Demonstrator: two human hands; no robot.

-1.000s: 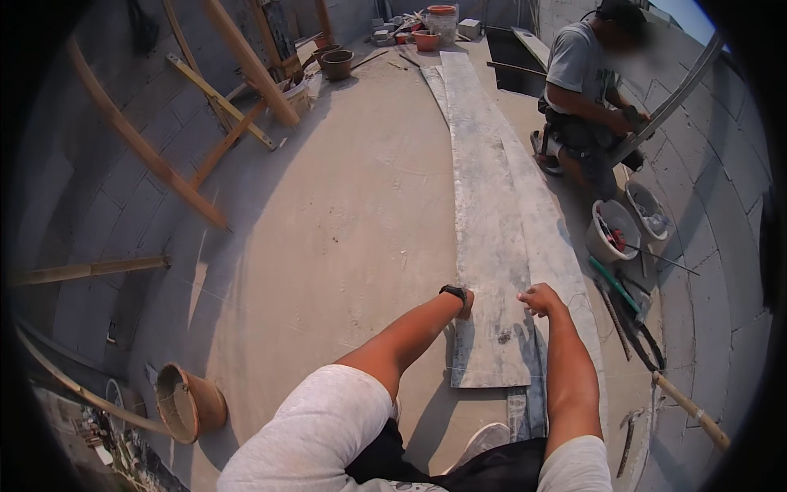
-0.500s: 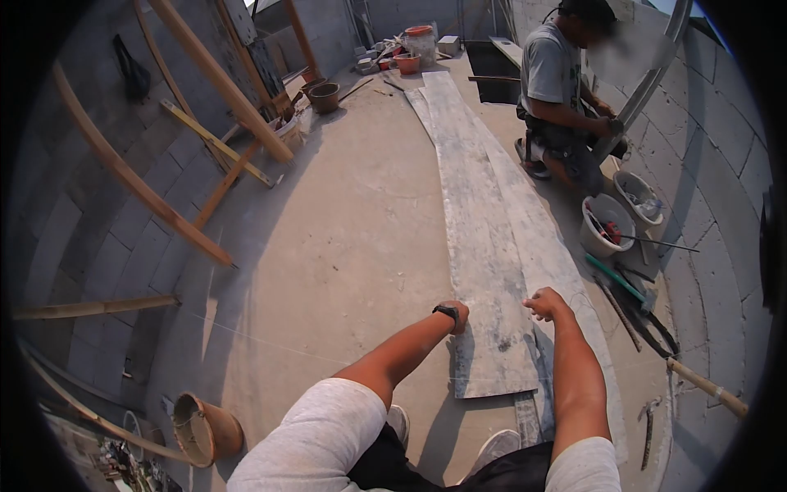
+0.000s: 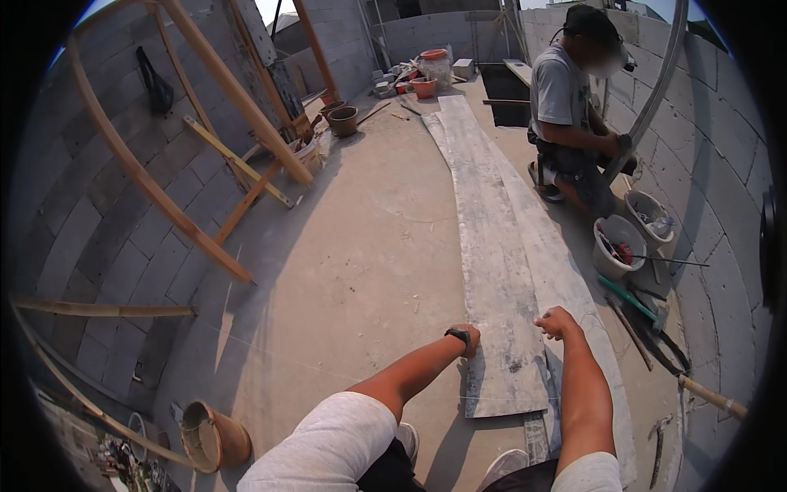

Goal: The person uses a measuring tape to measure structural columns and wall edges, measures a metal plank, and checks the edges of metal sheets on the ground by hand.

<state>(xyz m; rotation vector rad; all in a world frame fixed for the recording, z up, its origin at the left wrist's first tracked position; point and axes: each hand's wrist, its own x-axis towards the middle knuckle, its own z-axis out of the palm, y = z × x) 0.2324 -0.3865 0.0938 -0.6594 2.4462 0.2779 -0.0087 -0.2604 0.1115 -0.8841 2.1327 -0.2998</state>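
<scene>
A long, grey-smeared wooden board (image 3: pixel 500 271) runs away from me across the floor, overlapping a second pale board (image 3: pixel 566 283) on its right. My left hand (image 3: pixel 469 338), with a black watch on the wrist, is closed on the board's left edge; its fingers are mostly hidden. Over the right edge of the same board is my right hand (image 3: pixel 559 322), its fingers curled in a pinch. Whatever it holds, if anything, is too small to make out. A thin string (image 3: pixel 270 348) stretches across the floor and over the board's near end.
A co-worker (image 3: pixel 574 115) kneels at the right wall near two buckets (image 3: pixel 616 250). A green-handled hammer (image 3: pixel 631 297) and bars lie below them. Timber props (image 3: pixel 156 189) lean on the left; a brown bucket (image 3: pixel 225 439) stands front left. A dark floor opening (image 3: pixel 504 94) lies far right.
My view has tilted up slightly, so the scene sits lower and farther right. Both hands keep about the same places at the board's edges.
</scene>
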